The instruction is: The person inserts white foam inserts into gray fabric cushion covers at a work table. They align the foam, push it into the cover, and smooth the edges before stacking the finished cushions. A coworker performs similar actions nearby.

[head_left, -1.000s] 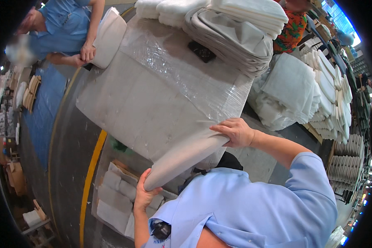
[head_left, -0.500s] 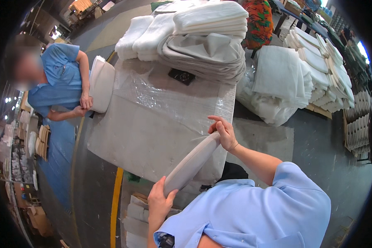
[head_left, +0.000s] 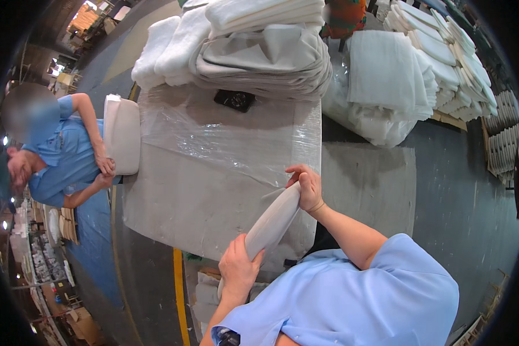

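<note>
Holding pale-grey, elongated, fabric-covered cushion [head_left: 274, 218] | left fingers [head_left: 236, 248] gripping at 7 o'clock | right fingers [head_left: 299, 169] cupping 1 o'clock end

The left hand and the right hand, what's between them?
A long, pale grey, fabric-covered cushion stretches between the left hand and right hand, in the head view.

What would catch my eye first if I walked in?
Probably the pale, curved padded piece between the person's left hand and right hand, at the near edge of the grey table. Next comes the stack of grey fabric at the table's far end, topped with white padding. At the left is a co-worker in blue beside another pale piece.
</note>
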A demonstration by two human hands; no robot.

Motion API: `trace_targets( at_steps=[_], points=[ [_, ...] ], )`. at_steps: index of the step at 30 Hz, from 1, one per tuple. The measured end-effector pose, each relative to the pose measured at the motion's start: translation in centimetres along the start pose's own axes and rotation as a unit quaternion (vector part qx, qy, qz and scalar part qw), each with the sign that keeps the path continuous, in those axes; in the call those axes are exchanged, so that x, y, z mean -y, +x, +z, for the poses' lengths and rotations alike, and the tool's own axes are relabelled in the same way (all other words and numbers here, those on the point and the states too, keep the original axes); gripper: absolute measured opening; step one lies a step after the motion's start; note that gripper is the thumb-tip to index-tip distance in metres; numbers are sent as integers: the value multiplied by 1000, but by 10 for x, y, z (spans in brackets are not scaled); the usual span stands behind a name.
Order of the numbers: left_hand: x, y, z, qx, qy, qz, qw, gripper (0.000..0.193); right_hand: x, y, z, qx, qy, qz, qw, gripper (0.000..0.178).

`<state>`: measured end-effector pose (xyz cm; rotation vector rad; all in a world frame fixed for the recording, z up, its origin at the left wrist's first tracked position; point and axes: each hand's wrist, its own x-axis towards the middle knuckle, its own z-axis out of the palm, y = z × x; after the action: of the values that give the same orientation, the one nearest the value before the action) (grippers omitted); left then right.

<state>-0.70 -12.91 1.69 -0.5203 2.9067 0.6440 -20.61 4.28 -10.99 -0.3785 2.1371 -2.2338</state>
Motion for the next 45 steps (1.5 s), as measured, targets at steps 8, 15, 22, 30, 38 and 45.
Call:
trace_targets(
  at_steps=[8, 15, 22, 30, 38, 45],
  points=[
    [4, -6, 10, -16, -3, 14, 1000, 65, -25, -7, 3, -20, 68, 18, 997, 86],
    [20, 0, -6, 178, -246, -28, 952, 70, -53, -13, -14, 5, 175, 87, 981, 84],
    [51, 21, 39, 343, -370, -51, 862, 77, -67, -20, -29, 41, 230, 101, 967, 72],
    [43, 42, 85, 311, -295, -36, 903, 71, -43, 14, -57, 175, 67, 246, 951, 51],
    [62, 44, 129, 208, -336, -73, 916, 69, -2, 62, 4, 539, -442, 172, 696, 47],
    [77, 26, 130, -20, -90, -153, 984, 63, -21, 40, 28, 481, -412, 131, 763, 34]
  ],
)
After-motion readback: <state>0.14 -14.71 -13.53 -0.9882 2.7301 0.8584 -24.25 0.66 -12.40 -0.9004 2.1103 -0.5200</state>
